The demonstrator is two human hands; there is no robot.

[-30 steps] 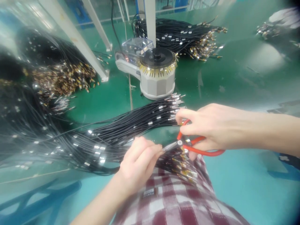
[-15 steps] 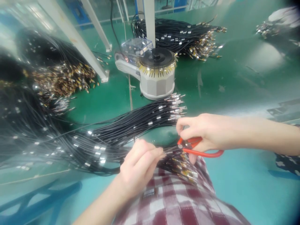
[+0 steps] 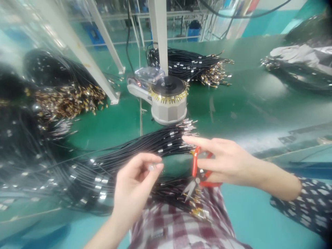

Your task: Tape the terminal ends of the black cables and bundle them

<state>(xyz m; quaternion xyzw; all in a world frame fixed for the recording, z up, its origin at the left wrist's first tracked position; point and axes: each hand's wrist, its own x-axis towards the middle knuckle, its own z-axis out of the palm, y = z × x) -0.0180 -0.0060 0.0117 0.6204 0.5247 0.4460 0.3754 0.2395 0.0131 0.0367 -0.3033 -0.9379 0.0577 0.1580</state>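
Right fingers (image 3: 198,141) hold one pair of red-handled scissors (image 3: 197,180); left fingers (image 3: 147,158) pinch apparently one pale piece (image 3: 151,167).

The green table (image 3: 223,114) stretches beyond both grips. Just past the left grip (image 3: 136,183) and right grip (image 3: 225,162) lies a bundle of black cables (image 3: 145,143), its silver tips near the right index finger. Behind that bundle, farther from the grips, stands a grey carousel tape dispenser (image 3: 169,109) with a black round top. Another coil of black cables (image 3: 192,64) lies farther back still. To the left grip's far left are heaped cables with gold-coloured connectors (image 3: 75,98), a pale metal post (image 3: 88,58) standing beside them. Far beyond the right grip, blurred cables (image 3: 287,74) lie under whitish cloth (image 3: 298,55).
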